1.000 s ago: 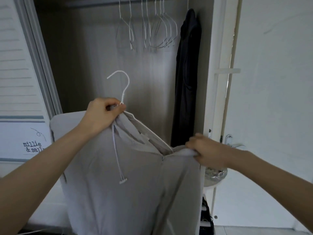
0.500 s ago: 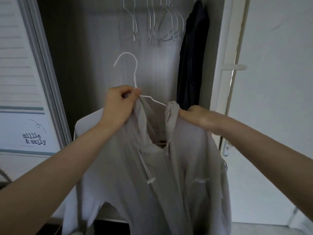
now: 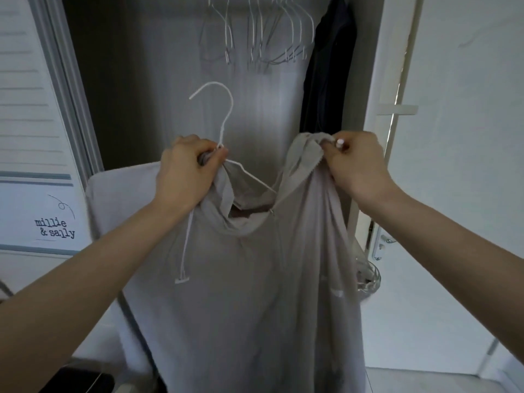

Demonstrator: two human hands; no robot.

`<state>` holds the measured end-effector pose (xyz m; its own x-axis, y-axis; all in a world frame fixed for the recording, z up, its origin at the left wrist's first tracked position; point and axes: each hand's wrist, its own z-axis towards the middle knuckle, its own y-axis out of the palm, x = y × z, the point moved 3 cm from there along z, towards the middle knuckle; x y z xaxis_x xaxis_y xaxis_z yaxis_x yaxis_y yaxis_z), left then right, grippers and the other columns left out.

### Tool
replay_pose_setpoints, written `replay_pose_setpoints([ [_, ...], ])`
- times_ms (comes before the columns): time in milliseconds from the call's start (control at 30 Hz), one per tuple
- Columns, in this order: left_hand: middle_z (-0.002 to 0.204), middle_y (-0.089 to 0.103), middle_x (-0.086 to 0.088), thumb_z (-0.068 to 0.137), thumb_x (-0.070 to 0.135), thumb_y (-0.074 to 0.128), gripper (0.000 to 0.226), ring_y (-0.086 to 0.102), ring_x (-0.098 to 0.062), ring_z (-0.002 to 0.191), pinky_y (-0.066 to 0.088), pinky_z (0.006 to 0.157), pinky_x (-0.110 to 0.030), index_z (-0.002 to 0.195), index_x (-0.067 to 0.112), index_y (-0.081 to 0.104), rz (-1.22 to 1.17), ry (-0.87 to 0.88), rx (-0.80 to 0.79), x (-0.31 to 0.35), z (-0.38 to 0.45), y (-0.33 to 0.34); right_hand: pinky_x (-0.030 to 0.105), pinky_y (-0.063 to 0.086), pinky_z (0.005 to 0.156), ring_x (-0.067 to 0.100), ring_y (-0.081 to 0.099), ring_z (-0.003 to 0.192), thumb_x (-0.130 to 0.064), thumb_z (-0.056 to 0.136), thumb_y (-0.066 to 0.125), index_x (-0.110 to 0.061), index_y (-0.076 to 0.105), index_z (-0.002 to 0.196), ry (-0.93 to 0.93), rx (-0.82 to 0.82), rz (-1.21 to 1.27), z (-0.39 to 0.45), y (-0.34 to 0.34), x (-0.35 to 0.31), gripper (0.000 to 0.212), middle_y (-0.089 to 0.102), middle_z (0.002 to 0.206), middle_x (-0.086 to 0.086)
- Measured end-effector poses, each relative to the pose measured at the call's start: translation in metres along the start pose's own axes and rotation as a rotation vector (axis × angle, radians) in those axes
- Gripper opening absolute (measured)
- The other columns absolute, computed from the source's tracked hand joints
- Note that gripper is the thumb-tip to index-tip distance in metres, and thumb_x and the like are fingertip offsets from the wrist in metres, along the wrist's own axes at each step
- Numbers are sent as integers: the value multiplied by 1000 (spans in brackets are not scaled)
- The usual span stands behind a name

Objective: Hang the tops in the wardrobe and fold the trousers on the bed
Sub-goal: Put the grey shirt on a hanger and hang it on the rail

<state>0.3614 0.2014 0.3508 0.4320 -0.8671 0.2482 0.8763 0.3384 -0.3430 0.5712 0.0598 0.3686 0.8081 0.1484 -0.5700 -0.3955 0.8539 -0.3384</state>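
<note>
A light grey hooded top [image 3: 255,293] hangs in front of the open wardrobe [image 3: 147,80]. My left hand [image 3: 187,171] grips the neck of a white wire hanger [image 3: 224,117] together with the top's left collar; the hook sticks up free. One hanger arm runs down into the neck opening. My right hand [image 3: 354,163] pinches the right collar edge and lifts it level with the left hand. A white drawstring [image 3: 184,251] dangles on the left.
Several empty wire hangers [image 3: 269,32] hang at the top of the wardrobe, with a dark garment [image 3: 329,75] at their right. A sliding door [image 3: 37,137] stands at left, a white room door with handle [image 3: 382,242] at right. A dark object [image 3: 82,381] lies low left.
My right hand has raised the right collar edge and pulled it further right. The left hand with the hanger has stayed near the middle, the top now spread wider between both hands.
</note>
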Motion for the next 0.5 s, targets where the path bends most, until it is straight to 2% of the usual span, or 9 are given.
replay_pose_setpoints([
  [67,85,68,-12,94,27,63,24,60,-28,85,42,78,-32,89,7,74,-12,-29,18,0,0,3,28,49,63,20,62,68,-23,87,61,-14,61,79,-157,-266,100,-8,12,-22,12,62,71,3],
  [100,82,68,-12,93,27,62,26,61,-26,82,41,75,-31,87,5,74,-52,-74,27,-1,1,4,26,50,72,14,64,80,-28,84,66,-22,63,97,-207,-452,62,-13,21,-28,15,65,86,-1],
  [133,78,66,-14,94,27,62,28,60,-25,78,41,72,-31,84,2,72,-112,-134,20,-3,3,4,25,50,82,11,61,94,-32,81,69,-30,57,115,-241,-567,-31,-16,27,-28,36,62,102,-4],
  [167,76,63,-19,94,27,61,31,57,-25,73,41,71,-32,82,0,71,-186,-191,2,-5,5,4,29,46,92,14,55,105,-35,81,69,-32,48,127,-249,-597,-154,-15,31,-20,51,56,113,-3],
  [233,76,60,-27,95,26,61,33,51,-21,68,41,69,-32,80,-2,70,-323,-263,-21,-10,4,1,37,42,96,24,49,111,-38,86,64,-26,40,135,-149,-538,-371,-10,30,2,56,50,120,4],
  [300,77,61,-26,96,26,60,32,52,-23,68,42,70,-33,82,-1,71,-361,-281,-32,-11,1,-1,28,43,71,19,54,87,-42,92,56,-13,54,112,37,-613,-361,-11,32,22,35,55,100,5],
  [367,78,61,-27,96,25,60,33,54,-35,71,46,72,-39,83,-3,70,-342,-256,-58,-9,0,-1,25,32,52,13,45,61,-40,96,51,-10,54,74,145,-646,-259,-14,35,34,37,50,69,2],
  [433,76,56,-30,96,23,60,36,51,-40,73,43,69,-39,80,-8,66,-344,-227,-87,-4,1,0,23,27,48,11,37,51,-34,98,48,-11,46,63,99,-636,-213,-12,38,35,42,40,57,0],
  [500,71,54,-27,95,21,61,33,45,-29,64,37,64,-31,75,-5,66,-349,-179,-137,8,1,4,22,28,48,10,36,50,-31,99,47,-9,49,65,43,-672,-166,-13,43,29,40,39,57,-1],
])
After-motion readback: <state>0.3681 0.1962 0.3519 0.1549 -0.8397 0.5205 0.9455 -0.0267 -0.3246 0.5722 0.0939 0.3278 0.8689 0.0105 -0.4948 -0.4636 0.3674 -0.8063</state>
